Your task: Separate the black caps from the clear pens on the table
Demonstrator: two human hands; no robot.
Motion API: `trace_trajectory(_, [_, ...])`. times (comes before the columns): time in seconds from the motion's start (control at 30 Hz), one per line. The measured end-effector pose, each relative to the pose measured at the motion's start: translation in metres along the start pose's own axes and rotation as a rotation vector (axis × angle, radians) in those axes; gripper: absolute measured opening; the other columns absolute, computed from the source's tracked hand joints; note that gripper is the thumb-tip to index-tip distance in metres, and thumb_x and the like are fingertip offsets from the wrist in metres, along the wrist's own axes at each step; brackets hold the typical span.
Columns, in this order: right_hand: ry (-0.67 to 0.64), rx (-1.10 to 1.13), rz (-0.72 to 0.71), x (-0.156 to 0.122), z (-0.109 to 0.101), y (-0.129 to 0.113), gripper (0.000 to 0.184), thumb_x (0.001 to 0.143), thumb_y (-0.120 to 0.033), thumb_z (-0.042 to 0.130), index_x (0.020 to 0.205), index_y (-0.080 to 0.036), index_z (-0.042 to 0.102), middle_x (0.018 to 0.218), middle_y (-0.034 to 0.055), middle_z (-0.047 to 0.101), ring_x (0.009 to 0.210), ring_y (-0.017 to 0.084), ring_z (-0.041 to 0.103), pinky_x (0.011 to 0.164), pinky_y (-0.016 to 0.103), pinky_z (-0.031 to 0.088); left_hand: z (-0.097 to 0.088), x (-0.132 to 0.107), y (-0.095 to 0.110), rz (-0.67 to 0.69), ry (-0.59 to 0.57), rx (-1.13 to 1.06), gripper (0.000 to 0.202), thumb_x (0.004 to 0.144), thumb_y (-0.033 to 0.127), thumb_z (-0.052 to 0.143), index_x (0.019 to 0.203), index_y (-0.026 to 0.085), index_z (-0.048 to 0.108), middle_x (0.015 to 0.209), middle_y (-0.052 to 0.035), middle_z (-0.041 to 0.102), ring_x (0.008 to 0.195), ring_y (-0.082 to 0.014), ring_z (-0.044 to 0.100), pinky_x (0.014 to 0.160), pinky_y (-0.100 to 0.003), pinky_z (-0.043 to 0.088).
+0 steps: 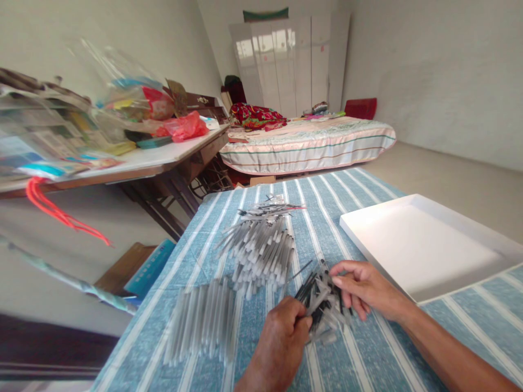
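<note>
My left hand (pixel 284 338) is closed, thumb pressed to the bent forefinger, at the near left side of a small heap of translucent and black pen parts (pixel 324 310). What it pinches is hidden by its fingers. At the heap's right side my right hand (pixel 362 286) has thumb and forefinger together over the top of the pieces; whatever is between them is too small to name. A bundle of clear grey pen barrels (pixel 261 250) lies beyond my left hand. Left of it is a neat row of similar barrels (pixel 202 321).
Thin dark sticks (pixel 269 207) lie behind the bundle. A shallow white tray (pixel 378 253) sits at the right on the blue striped cloth (pixel 134 356). A cluttered side table (pixel 151 163) stands at left, a bed (pixel 310 147) beyond.
</note>
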State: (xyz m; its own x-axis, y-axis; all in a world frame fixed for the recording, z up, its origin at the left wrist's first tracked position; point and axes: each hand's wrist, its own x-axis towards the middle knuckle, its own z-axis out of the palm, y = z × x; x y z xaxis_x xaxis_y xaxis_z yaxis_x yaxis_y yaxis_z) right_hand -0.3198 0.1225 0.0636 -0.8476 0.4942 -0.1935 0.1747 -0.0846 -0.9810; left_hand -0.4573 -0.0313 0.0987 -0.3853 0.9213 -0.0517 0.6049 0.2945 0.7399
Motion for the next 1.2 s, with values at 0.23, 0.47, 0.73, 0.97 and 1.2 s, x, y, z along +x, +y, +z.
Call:
trace_trajectory(0.23, [-0.053,0.063,-0.022,-0.001,0.005,0.003,0.037,0.076,-0.051,0.053,0.066,-0.015,0.048,0.047,-0.0026,0.059,0.029,0.007,0.05,0.029,0.013,0.026,-0.004,0.0,0.001,0.005,-0.046,0.015,0.014,0.072,0.014,0.044,0.058,0.018,0.046,0.064,0.0003,0.053,0.064,-0.0136,0.051,0.057,-0.022,0.034])
trace_trajectory(0.47, [0.352,0.246,-0.044,0.004,-0.015,-0.004,0.031,0.073,-0.042,0.058,0.06,-0.017,0.044,0.042,-0.0035,0.057,0.023,0.007,0.045,0.024,0.014,0.022,-0.059,0.006,-0.028,-0.072,-0.057,0.024,0.011,0.07,0.015,0.047,0.069,0.018,0.058,0.054,0.0035,0.054,0.052,-0.0119,0.049,0.051,-0.021,0.033])
trace_trajectory(0.73, [0.341,0.027,0.047,0.008,-0.019,0.003,0.027,0.073,-0.043,0.054,0.069,-0.018,0.05,0.039,-0.0052,0.053,0.021,0.007,0.039,0.023,0.016,0.02,-0.056,0.013,-0.02,-0.164,0.196,-0.861,0.014,0.068,0.021,0.062,0.078,0.014,0.057,0.084,-0.0047,0.063,0.066,-0.013,0.057,0.06,-0.025,0.044])
trace_trajectory(0.97, [0.123,-0.269,-0.283,-0.011,0.034,-0.017,0.028,0.078,-0.045,0.053,0.071,-0.018,0.055,0.047,-0.0053,0.047,0.036,0.006,0.042,0.036,0.018,0.03,-0.009,0.029,0.022,-0.099,0.215,-1.415,0.011,0.068,0.013,0.062,0.075,0.014,0.053,0.084,-0.0038,0.061,0.066,-0.0084,0.054,0.059,-0.021,0.044])
trace_trajectory(1.2, [-0.086,0.053,0.009,-0.017,0.081,-0.028,0.043,0.083,-0.056,0.033,0.062,-0.019,0.04,0.038,-0.0053,0.05,0.021,0.006,0.036,0.024,0.016,0.019,0.006,0.037,0.043,-0.165,0.48,-1.442,0.017,0.066,0.015,0.062,0.071,0.016,0.046,0.066,0.0017,0.057,0.044,-0.0026,0.041,0.037,-0.012,0.029])
